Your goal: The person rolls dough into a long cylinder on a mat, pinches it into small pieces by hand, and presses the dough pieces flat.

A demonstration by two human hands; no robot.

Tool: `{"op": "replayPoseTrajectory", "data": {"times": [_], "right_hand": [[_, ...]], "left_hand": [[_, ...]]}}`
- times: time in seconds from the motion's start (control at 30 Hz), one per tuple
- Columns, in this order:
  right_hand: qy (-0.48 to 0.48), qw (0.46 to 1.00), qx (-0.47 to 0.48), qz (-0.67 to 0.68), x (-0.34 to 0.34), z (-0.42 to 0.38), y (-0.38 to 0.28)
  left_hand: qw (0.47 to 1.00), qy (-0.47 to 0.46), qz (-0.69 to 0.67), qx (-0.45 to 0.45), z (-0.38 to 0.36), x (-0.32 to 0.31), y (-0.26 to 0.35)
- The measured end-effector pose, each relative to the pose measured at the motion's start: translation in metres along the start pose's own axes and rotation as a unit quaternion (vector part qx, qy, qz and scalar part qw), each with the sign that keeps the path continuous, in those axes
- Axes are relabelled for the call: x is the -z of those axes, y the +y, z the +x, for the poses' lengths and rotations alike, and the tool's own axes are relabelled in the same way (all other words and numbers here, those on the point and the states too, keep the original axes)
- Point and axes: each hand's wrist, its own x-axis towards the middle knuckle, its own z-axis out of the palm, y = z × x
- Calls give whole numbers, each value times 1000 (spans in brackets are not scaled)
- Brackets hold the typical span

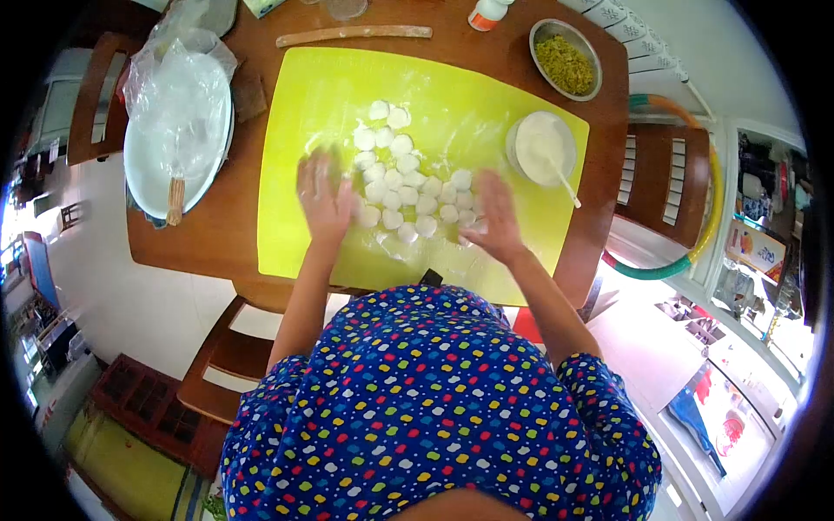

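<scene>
Several small white dough pieces (408, 199), dusted with flour, lie in a loose cluster on a yellow-green mat (347, 78). At the cluster's left side is my left hand (326, 198), its fingers stretched out and smeared by motion. My right hand (497, 221) is on the other side, fingers extended and thumb toward the nearest pieces, partly covering the cluster's edge. Neither hand holds anything that I can see. To the right of my right hand stands a bowl of white flour (540, 148) with a white-handled utensil (566, 184) in it.
Beyond the mat lies a wooden rolling pin (354, 35). A metal bowl of chopped yellow-green filling (565, 62) stands at the far right, near a white bottle (488, 14). On the left are a pale basin (148, 187), a plastic bag (178, 95) and a bundled brush (175, 201).
</scene>
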Motion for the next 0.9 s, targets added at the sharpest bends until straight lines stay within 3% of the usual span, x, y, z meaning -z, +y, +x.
{"op": "replayPoseTrajectory", "data": {"times": [0.03, 0.1, 0.13, 0.2, 0.23, 0.37, 0.43, 0.53, 0.6, 0.63, 0.67, 0.7, 0.77, 0.8, 0.9], "right_hand": [[26, 999, -41, -14, 5, -21, 13], [56, 994, -85, -27, 3, -39, 26], [31, 994, -81, -68, -1, -45, 29], [5, 991, -74, -108, -4, -37, 17], [-6, 991, -79, -109, -15, -21, 5], [53, 992, -50, -100, -44, 51, -18], [116, 987, -66, -91, -39, 83, -34], [145, 988, -39, -46, -16, 95, -40], [193, 981, -33, 11, 17, 79, -38], [242, 970, -23, 18, 28, 68, -24], [286, 955, -50, 55, 42, 57, -17], [275, 948, -139, 78, 55, 46, -7], [251, 944, -201, 76, 72, 32, 18], [226, 936, -258, 74, 80, 30, 29], [187, 951, -246, 23, 86, 32, 47]], "left_hand": [[1000, -2, 3, 2, -24, 10, -1], [987, -45, 144, 49, -58, 28, 5], [987, -47, 143, 48, -69, 33, 11], [975, -174, 138, -28, -77, 37, 31], [969, -188, 154, -40, -72, 30, 37], [974, -161, 156, -22, -18, -21, 43], [973, -129, 177, -76, 12, -44, 30], [982, -89, 144, -79, 33, -34, 28], [983, -109, 127, -71, 17, -8, 34], [972, -174, 120, -97, 0, 5, 36], [956, -241, 112, -121, -17, 14, 38], [956, -243, 110, -123, -33, 14, 37], [905, -330, 60, -261, -58, 5, 35], [905, -328, 56, -265, -54, -4, 39], [912, -300, 122, -252, -36, -38, 57]]}}
